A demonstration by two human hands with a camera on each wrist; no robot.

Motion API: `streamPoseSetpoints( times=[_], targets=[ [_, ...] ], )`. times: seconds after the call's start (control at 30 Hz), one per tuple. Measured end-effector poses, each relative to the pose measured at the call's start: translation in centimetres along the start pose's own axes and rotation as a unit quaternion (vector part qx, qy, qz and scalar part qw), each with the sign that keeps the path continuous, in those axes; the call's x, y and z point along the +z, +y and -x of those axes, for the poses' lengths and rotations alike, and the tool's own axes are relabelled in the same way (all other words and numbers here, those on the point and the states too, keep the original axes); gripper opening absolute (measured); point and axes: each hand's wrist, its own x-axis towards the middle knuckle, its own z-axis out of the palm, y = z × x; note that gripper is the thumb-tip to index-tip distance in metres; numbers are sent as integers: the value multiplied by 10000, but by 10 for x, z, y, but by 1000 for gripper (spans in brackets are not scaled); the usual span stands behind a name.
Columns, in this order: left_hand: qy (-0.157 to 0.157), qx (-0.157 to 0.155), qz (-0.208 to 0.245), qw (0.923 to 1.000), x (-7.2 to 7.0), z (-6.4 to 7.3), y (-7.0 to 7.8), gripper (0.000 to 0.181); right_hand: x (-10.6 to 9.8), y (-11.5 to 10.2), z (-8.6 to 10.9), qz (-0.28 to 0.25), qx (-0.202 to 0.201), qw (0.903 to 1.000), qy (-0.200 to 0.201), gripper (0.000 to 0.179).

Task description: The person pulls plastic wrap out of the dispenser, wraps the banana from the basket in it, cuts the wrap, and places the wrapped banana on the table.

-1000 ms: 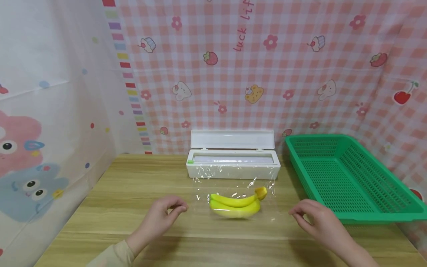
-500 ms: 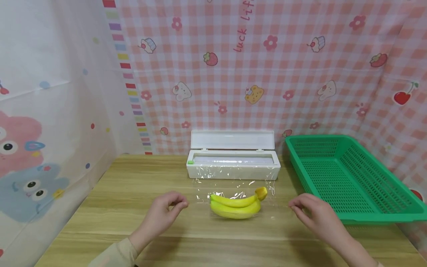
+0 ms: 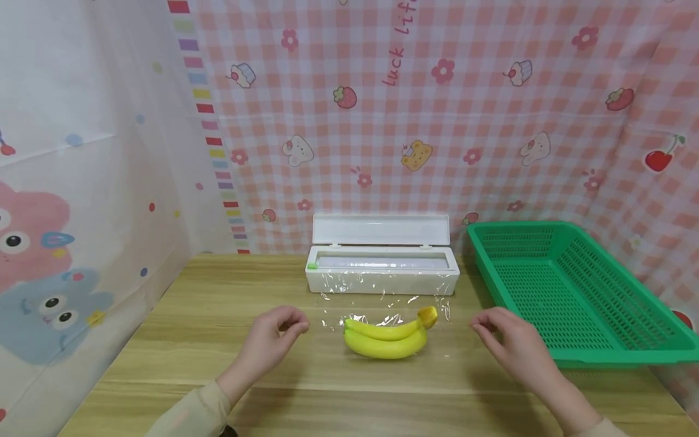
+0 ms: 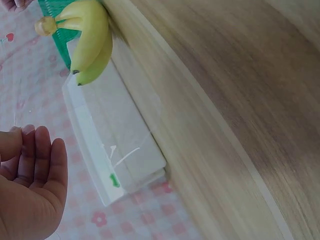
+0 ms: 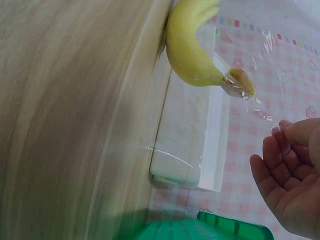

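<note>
Clear cling film (image 3: pixel 394 319) stretches from the white dispenser box (image 3: pixel 382 283) toward me, over a bunch of yellow bananas (image 3: pixel 384 348) on the wooden table. My left hand (image 3: pixel 271 337), left of the bananas, pinches a corner of the film between thumb and index finger. On the other side my right hand (image 3: pixel 510 340) pinches the opposite corner the same way. In the right wrist view, shiny creases of film show by the banana stem (image 5: pixel 239 82), running toward the right hand (image 5: pixel 292 170). Much of the film is too transparent to trace.
The dispenser's lid (image 3: pixel 381 229) stands raised at the back, with a green slider (image 3: pixel 312 266) at the left end. A green perforated basket (image 3: pixel 622 357) sits at the right, close beyond my right hand. A checked cloth (image 3: pixel 327 182) hangs behind the table.
Both hands have risen slightly in the head view, still pinching the film's corners. Glare over the bananas has faded. Bananas, box and basket have stayed put.
</note>
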Motion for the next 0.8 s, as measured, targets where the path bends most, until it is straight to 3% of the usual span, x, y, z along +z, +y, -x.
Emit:
streamPoseSetpoints(
  times=[0.3, 0.8],
  targets=[
    [-33, -447, 67, 9990, 2, -7, -1, 5, 7, 0, -6, 6, 534, 9984, -210, 15],
    [-72, -736, 247, 9970, 5, -19, -7, 9, 16, 2, -17, -14, 1044, 9937, -411, 3]
  ],
)
